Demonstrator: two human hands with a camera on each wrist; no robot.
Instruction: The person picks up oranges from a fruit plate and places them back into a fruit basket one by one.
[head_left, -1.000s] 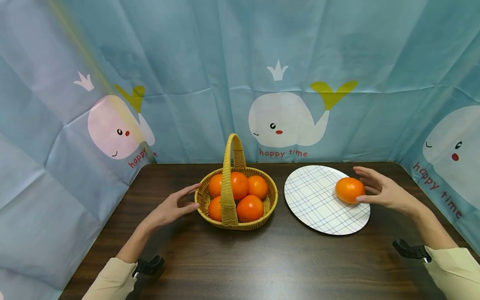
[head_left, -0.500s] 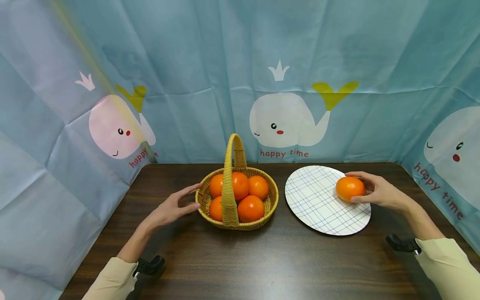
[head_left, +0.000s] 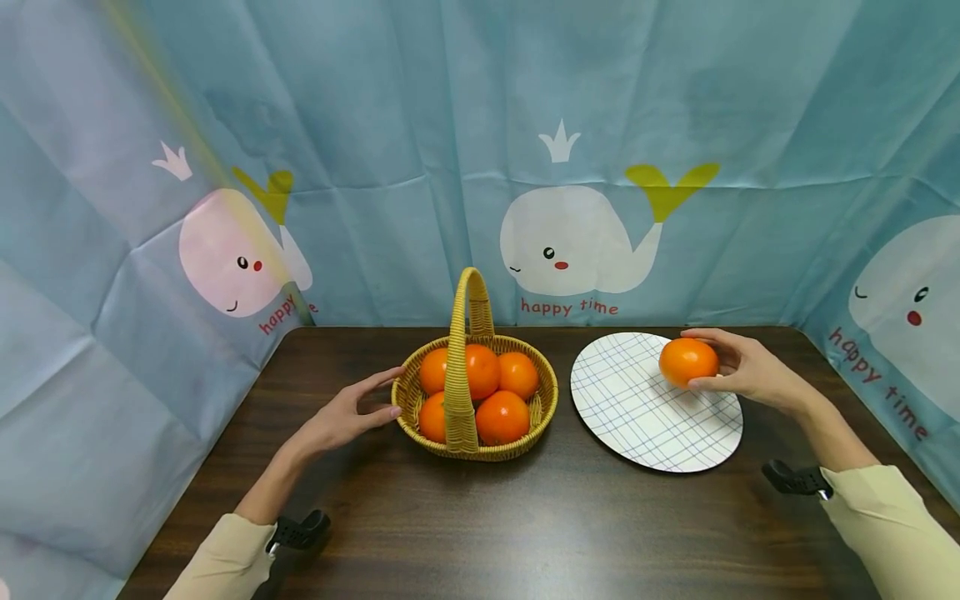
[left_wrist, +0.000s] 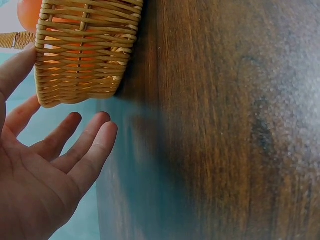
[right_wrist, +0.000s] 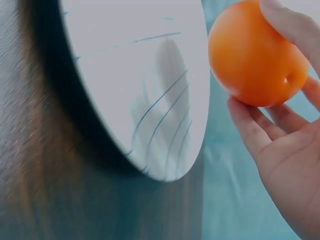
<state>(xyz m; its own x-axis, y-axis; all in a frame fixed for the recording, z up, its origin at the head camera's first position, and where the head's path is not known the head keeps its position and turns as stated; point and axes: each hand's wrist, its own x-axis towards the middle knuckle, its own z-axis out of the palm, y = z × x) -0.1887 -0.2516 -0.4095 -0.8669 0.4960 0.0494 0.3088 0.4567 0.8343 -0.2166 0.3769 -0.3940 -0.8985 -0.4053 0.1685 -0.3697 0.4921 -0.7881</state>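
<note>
My right hand (head_left: 757, 373) grips an orange (head_left: 688, 363) from its right side, above the far right part of a round white plate (head_left: 630, 408) with blue grid lines. In the right wrist view the orange (right_wrist: 255, 55) sits between thumb and fingers, apart from the plate (right_wrist: 135, 90). My left hand (head_left: 347, 417) is at the left side of a yellow wicker basket (head_left: 517, 450), thumb and a fingertip right at its rim. Its fingers are spread and loosely straight in the left wrist view, beside the woven wall (left_wrist: 85, 65). Several oranges (head_left: 502, 417) lie in the basket, partly behind its tall handle (head_left: 456, 367).
A dark wooden table (head_left: 525, 525) carries the basket in the middle and the plate to its right. Behind the table and at both sides hangs a blue curtain (head_left: 390, 242) with printed whales. The basket's handle arches up over the fruit.
My right hand has closed round the orange and raised it off the plate, moving it slightly back and left. The left hand and the basket stay as they were.
</note>
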